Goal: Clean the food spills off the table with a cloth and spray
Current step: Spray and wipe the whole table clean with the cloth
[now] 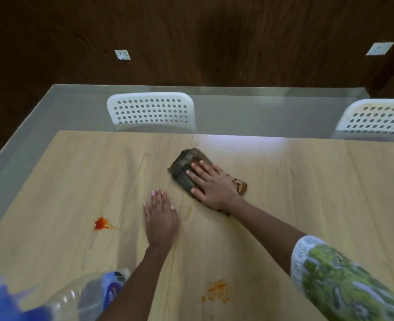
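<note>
The dark folded cloth point(186, 167) lies toward the far edge of the wooden surface point(307, 181), pressed flat under the right hand point(211, 185) — its grip wide, fingers straight. The left hand point(160, 218) rests just beside it, palm down, grip also wide. A red spill point(101, 224) sits left; an orange smear point(218, 290) and a plastic spray bottle point(87, 295) near the front edge.

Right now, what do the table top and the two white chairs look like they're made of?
The pale wood-grain table top looks like laminate or sealed wood: printed-looking grain, soft sheen, a board seam. The white perforated chairs look like moulded plastic: smooth, glossy, even round holes.
</note>
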